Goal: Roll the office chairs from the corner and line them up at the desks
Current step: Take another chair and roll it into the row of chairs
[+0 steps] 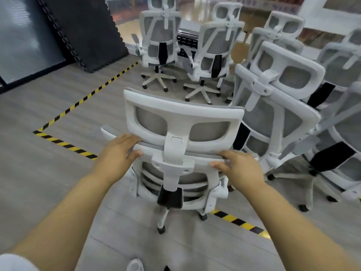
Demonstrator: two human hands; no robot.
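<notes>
I see two hands: left hand (119, 151), right hand (236, 169), apart, each gripping backrest top of near chair (183, 116), centre. Two far chairs (160, 45) ahead. At least four right chairs (273, 114), crowded.

The held chair (181, 118) hides its seat; rightmost chairs (343, 55) are cropped.

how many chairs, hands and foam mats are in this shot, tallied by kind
office chairs: 7 (right-hand ones overlap)
hands: 2, left hand and right hand, both holding the nearest chair
black foam mat: 1
total: 10
</notes>
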